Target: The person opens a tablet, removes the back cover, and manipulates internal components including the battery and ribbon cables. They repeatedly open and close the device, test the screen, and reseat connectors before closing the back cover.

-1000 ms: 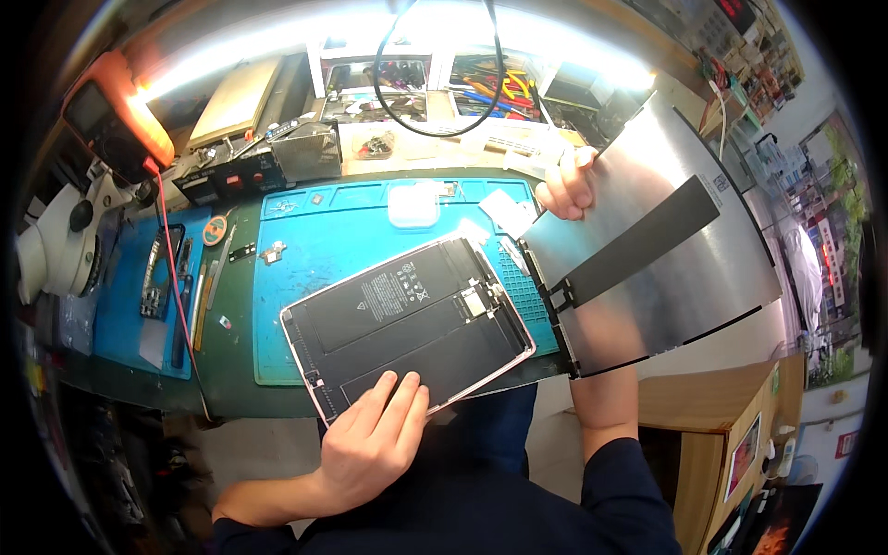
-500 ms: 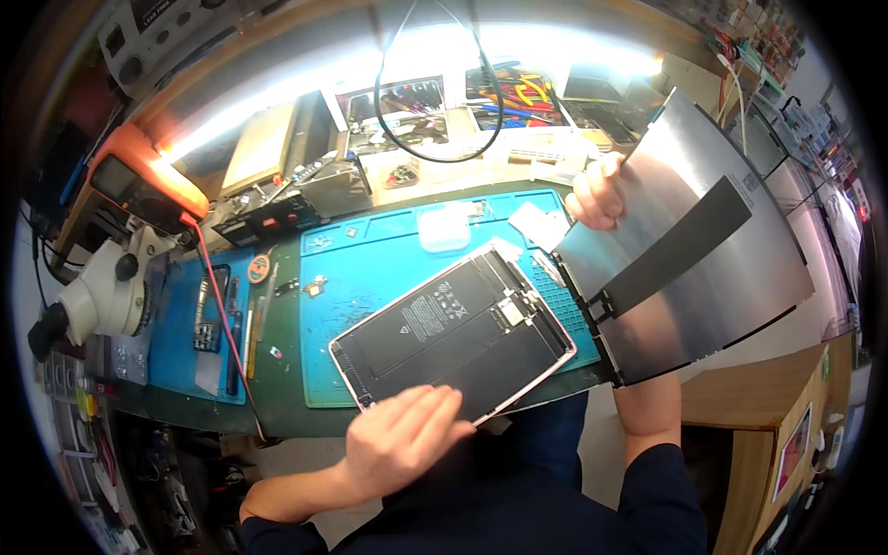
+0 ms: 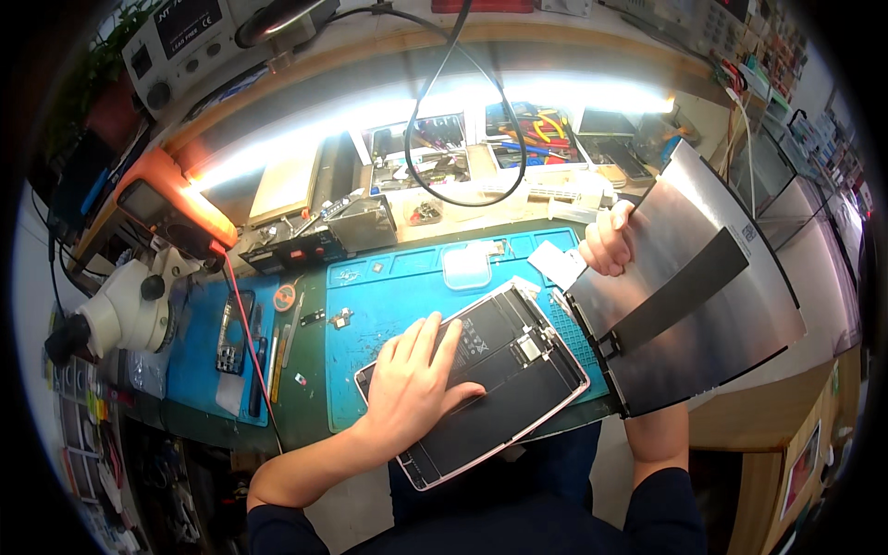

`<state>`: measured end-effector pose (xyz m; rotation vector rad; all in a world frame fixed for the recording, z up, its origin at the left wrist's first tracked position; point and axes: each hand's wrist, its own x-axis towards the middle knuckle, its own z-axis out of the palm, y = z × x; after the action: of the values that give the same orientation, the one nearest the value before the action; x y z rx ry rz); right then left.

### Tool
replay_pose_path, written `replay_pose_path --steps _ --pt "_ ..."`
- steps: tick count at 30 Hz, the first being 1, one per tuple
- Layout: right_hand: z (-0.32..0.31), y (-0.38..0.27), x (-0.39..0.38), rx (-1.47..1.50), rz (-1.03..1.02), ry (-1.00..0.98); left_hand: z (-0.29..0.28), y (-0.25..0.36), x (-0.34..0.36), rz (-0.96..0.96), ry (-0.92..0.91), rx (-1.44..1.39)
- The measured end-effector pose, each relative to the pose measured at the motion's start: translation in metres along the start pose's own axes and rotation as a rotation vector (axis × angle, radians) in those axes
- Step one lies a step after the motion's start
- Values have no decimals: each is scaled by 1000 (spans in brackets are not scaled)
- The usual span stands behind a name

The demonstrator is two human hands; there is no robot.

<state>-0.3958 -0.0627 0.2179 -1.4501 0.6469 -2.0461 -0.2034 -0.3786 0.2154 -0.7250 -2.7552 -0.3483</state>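
Fingers (image 3: 427, 340) of the left hand (image 3: 402, 393) lie loosely spread, thumb well out, palm down across the opened tablet (image 3: 499, 393), flat on it and gripping nothing that I can see. The right hand (image 3: 607, 242) is curled closed on the upper left edge of a metal-backed panel (image 3: 726, 314), held tilted up past the right edge of the blue mat (image 3: 416, 298). From where I stand, the tablet covers the mat's front right part, and its near corner juts beyond the front edge of the counter (image 3: 307, 412). Too much weight on that overhang could tip it floorward; a hard palm could dent the black battery area. Held by one edge, the panel might twist or slip, and its lower left edge could knock the tablet's corner.

A white card (image 3: 557, 265) sits at the mat's back right corner, close to the right hand; a clear box (image 3: 467, 266) rests along the back edge. Small loose parts (image 3: 341, 318) by the left edge could be swept off by a sleeve. Farther left, a red lead (image 3: 248, 338) crosses toward the counter's front edge, and a black cable (image 3: 409, 148) loops over the back.
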Motion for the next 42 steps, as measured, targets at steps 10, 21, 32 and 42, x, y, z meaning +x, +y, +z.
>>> replay_pose_path --steps 10,21,32,42 --pt "21 2 4 -72 -57 149 -11 -2 -3 -32 -34 42" --pt "23 0 3 -91 -39 161 -7 -27 10 68 142 -44" --pt "31 2 6 -150 -15 199 -1 -49 10 57 176 -241" --pt "35 4 7 -131 -30 229 -4 -47 12 28 149 -287"
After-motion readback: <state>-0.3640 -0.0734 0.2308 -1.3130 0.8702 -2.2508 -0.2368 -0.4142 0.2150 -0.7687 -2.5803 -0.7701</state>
